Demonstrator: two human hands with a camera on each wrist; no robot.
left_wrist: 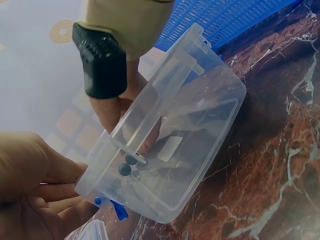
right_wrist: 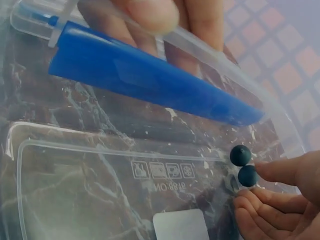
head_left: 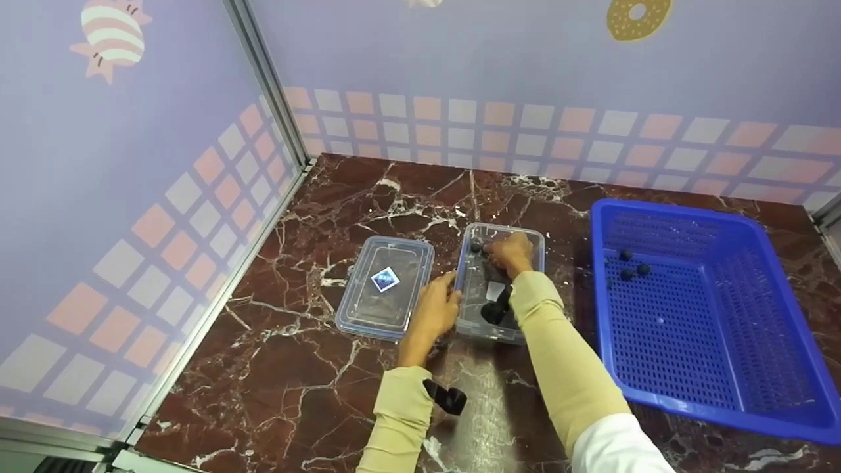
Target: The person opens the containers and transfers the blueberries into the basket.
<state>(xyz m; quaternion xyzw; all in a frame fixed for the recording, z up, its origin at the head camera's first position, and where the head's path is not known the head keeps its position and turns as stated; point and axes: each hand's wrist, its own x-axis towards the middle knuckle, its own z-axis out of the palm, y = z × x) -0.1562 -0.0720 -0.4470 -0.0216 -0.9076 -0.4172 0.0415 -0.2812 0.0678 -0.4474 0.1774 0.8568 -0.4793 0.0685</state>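
Note:
A clear plastic box [head_left: 473, 322] stands on the table, a blue latch flap [right_wrist: 150, 75] along its left side. My left hand [head_left: 437, 305] grips that side, thumb over the rim and fingers outside, as the right wrist view shows. My right hand [head_left: 512, 253] reaches down inside the box at its far end. Its thumb and fingertips pinch a small dark green ball [right_wrist: 247, 176] low over the box's floor. Right against it sits a second dark green ball [right_wrist: 240, 155]. A pale label [right_wrist: 181, 225] shows on the box's floor.
Left of the box lies a clear lid [head_left: 358, 305] with a blue diamond sticker [head_left: 385, 280]. On the right stands a large blue basket [head_left: 716, 410] with several dark balls [head_left: 627, 274] near its left wall. Patterned walls [head_left: 460, 66] enclose the marbled table [head_left: 276, 387].

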